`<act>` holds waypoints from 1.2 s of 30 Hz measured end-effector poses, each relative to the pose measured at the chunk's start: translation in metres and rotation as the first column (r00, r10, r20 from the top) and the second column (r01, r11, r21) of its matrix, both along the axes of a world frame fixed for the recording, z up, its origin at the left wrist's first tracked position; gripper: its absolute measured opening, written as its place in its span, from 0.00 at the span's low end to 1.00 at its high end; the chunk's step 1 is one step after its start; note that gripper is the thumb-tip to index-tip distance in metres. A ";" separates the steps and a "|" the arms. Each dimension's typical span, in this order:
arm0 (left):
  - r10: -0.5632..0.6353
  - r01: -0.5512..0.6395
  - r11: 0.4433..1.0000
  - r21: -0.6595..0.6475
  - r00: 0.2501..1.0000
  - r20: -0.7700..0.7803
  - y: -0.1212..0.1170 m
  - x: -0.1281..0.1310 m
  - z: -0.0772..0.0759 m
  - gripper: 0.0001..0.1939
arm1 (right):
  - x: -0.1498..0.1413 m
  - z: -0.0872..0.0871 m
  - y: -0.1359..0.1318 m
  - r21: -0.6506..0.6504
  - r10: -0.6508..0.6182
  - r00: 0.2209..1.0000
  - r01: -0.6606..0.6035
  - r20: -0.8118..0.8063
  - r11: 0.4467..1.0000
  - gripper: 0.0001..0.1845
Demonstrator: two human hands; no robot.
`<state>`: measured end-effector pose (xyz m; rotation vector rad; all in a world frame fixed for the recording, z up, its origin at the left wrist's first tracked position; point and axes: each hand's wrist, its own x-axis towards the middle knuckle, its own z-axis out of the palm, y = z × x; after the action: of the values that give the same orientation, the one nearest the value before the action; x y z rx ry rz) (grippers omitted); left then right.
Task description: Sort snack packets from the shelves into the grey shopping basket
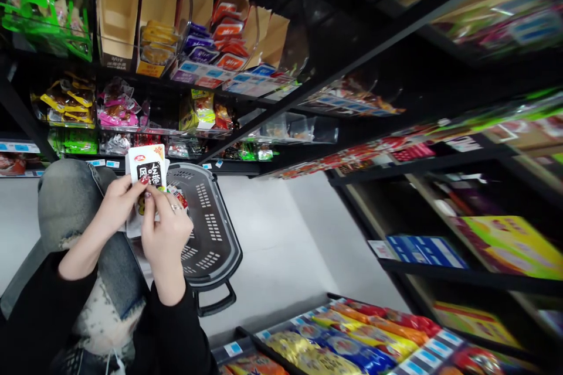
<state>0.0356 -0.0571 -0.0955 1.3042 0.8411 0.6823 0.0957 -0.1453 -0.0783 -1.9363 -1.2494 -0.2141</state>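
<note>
A white snack packet with a black label, red logo and large characters is held upright above my lap. My left hand is closed on its left side, thumb across the front. My right hand, with a ring on one finger, is closed in a pinch at the front of the packet, covering its lower part. Behind the hands, a dark grey shopping basket with a slotted bottom stands on the floor, its handle folded outward. A small red and white packet shows at the basket's near side, partly hidden.
Black shelves ahead carry cardboard boxes of snack packets and clear bins with yellow bags and pink bags. Blurred shelving rises at the right with a yellow carton. Colourful bags fill a low rack at the bottom right.
</note>
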 end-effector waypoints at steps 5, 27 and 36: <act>0.093 -0.012 0.922 -0.387 0.977 0.191 -0.001 0.003 0.003 0.17 | 0.028 -0.001 -0.006 0.006 -0.101 0.873 0.118 -0.476 0.993 0.05; 0.022 -0.008 0.996 -0.091 0.988 0.154 -0.001 -0.003 0.009 0.15 | 0.047 0.000 -0.024 0.174 0.146 0.709 -0.033 -0.690 0.984 0.07; 0.052 -0.037 0.996 -0.078 0.980 0.193 0.000 -0.001 0.008 0.21 | 0.007 -0.001 -0.014 -0.027 0.028 0.979 -0.023 0.200 0.999 0.08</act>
<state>0.0347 -0.0573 -0.0877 1.1344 0.7303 0.7935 0.1029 -0.1592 -0.0791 -1.9567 -1.4122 -0.3907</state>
